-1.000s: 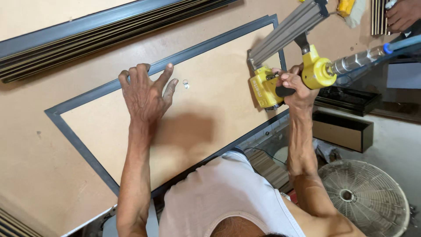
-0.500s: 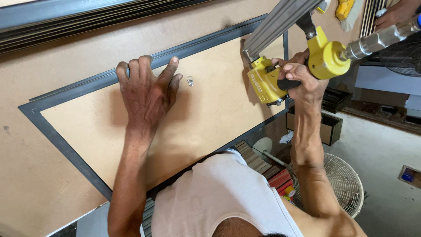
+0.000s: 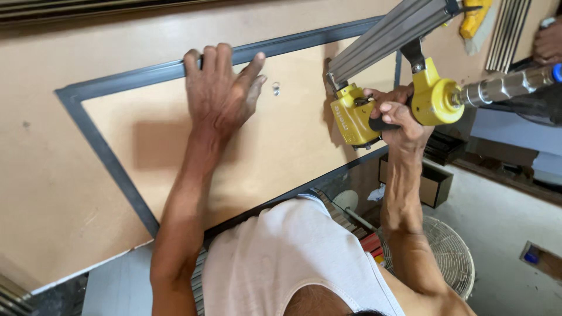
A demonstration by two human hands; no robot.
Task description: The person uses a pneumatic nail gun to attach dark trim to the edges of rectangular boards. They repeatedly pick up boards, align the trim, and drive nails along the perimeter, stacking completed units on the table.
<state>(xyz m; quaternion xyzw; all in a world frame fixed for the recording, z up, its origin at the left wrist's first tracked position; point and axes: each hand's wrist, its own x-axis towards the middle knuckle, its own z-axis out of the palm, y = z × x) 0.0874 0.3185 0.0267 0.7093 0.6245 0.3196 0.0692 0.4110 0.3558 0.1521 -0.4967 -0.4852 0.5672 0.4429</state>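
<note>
Left hand (image 3: pixel 219 93): spread flat, pressing board (image 3: pixel 193 152) inside dark frame (image 3: pixel 105 152) | Right hand (image 3: pixel 398 120): wrapped around yellow nail gun (image 3: pixel 357 120) grip | Handling: gun likely heavy, rigid; hold by handle; board stiff, light.

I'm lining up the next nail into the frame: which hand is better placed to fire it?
Probably the right hand: it already grips the yellow nail gun, nose down by the frame. The left hand lies flat on the board, fingertips on the frame's far rail.
</note>
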